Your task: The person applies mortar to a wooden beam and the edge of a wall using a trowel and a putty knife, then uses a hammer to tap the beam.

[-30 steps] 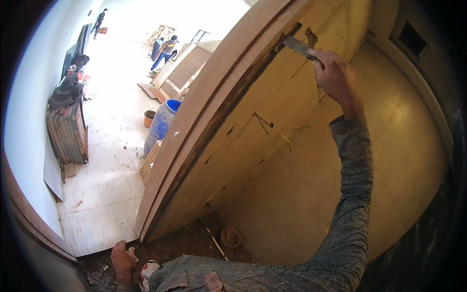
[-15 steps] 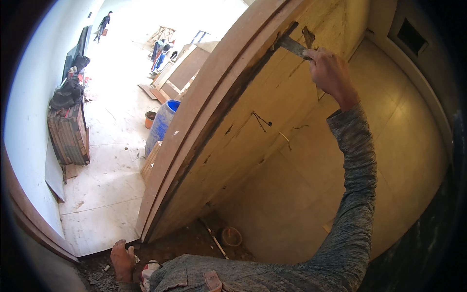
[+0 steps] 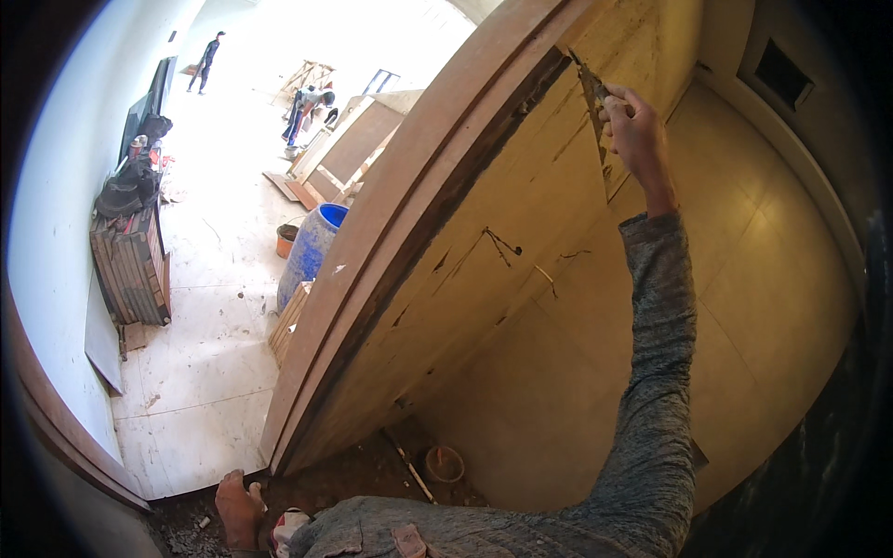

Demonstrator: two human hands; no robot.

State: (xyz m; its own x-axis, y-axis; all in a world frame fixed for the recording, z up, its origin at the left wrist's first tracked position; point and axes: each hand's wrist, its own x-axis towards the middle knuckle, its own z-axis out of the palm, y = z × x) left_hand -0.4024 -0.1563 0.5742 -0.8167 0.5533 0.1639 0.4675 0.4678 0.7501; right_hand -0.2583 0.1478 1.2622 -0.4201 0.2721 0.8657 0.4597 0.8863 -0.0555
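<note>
My right hand (image 3: 634,126) is raised high with its fingers wrapped round a putty knife (image 3: 595,82). Its narrow, dirty blade points up and left, seen nearly edge-on, close to the rough yellowish wall (image 3: 474,242) near the wooden door frame (image 3: 409,177). A dark, ragged gap (image 3: 437,232) runs along the frame where it meets the wall. Low on the left, my left hand (image 3: 240,510) hangs with its fingers curled; what they hold, if anything, cannot be made out. Beside it shows a red-and-white item (image 3: 290,528), partly hidden by my shirt.
Beyond the doorway stand a blue barrel (image 3: 312,256), an orange bucket (image 3: 286,240) and a stack of boards (image 3: 130,265) with bags on it. Two people are farther off. Below the wall lie a stick (image 3: 409,465), a round container (image 3: 445,463) and rubble.
My right hand has shifted slightly up and turned, so the putty knife's blade has moved right from the frame and shows edge-on. The far people have changed posture.
</note>
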